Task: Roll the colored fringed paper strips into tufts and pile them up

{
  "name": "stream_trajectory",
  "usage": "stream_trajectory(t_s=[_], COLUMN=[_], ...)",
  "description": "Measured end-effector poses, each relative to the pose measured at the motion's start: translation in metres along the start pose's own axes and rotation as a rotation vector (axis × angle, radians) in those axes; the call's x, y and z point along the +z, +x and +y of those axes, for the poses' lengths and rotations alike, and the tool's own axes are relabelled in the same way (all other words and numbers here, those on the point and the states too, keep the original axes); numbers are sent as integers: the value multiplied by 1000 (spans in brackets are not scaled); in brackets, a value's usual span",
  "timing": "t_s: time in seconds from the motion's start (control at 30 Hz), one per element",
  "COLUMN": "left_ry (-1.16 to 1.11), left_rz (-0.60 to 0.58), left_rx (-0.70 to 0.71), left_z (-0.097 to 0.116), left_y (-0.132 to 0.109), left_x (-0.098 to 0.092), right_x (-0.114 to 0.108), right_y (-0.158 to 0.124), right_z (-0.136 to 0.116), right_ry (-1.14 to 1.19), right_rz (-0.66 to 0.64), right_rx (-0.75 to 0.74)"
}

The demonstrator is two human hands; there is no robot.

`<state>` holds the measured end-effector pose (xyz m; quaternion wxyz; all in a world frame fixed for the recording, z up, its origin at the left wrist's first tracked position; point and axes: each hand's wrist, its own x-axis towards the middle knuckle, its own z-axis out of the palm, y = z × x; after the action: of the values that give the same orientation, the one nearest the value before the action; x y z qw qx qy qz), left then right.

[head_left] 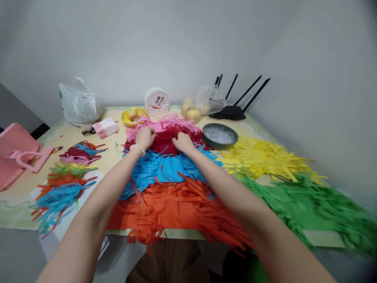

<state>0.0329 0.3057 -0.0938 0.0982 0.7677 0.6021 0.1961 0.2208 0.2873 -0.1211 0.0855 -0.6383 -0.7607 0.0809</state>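
Note:
Both my arms reach forward over sheets of fringed coloured paper on the table. My left hand (pixel 145 137), with a bead bracelet at the wrist, has its fingers curled into the dark red fringed paper (pixel 165 142). My right hand (pixel 183 142) is closed on the same red paper a little to the right. Pink fringed paper (pixel 165 122) lies just beyond the red. Blue fringed paper (pixel 165 169) lies under my forearms, and orange fringed paper (pixel 173 212) hangs over the near table edge.
Yellow (pixel 262 157) and green (pixel 309 204) fringed paper spread to the right. A dark round pan (pixel 220 136), bagged fruit (pixel 194 112), a router (pixel 232 112), a yellow bowl (pixel 132 116), a white bag (pixel 79 104) stand behind. A mixed fringe pile (pixel 64 177) and pink basket (pixel 14 151) lie left.

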Motion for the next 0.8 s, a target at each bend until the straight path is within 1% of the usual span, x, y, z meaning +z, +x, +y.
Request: stream_trajectory(t_s=[0.07,0.13,0.23,0.33,0.5,0.6,0.67,0.8], left_ry=[28,53,73,83,75,53,34,1], left_rz=[-24,-49,-105,-145,-128,-104,-101,-132], left_rx=[1,11,31,39,49,54,54,55], left_z=[8,15,22,25,24,23,23,24], left_y=[1,2,4,3,0,1,4,10], left_x=[10,19,31,38,38,36,33,23], right_x=[-4,-7,-8,-10,-20,-25,-24,-13], right_y=[-4,-11,-20,-25,-26,-33,-41,-55], right_z=[7,10,9,10,19,15,6,-16], right_ry=[-7,-3,23,53,96,89,73,20], right_rz=[24,31,28,47,139,185,176,86], right_rx=[78,108,78,52,53,5,-81,-252])
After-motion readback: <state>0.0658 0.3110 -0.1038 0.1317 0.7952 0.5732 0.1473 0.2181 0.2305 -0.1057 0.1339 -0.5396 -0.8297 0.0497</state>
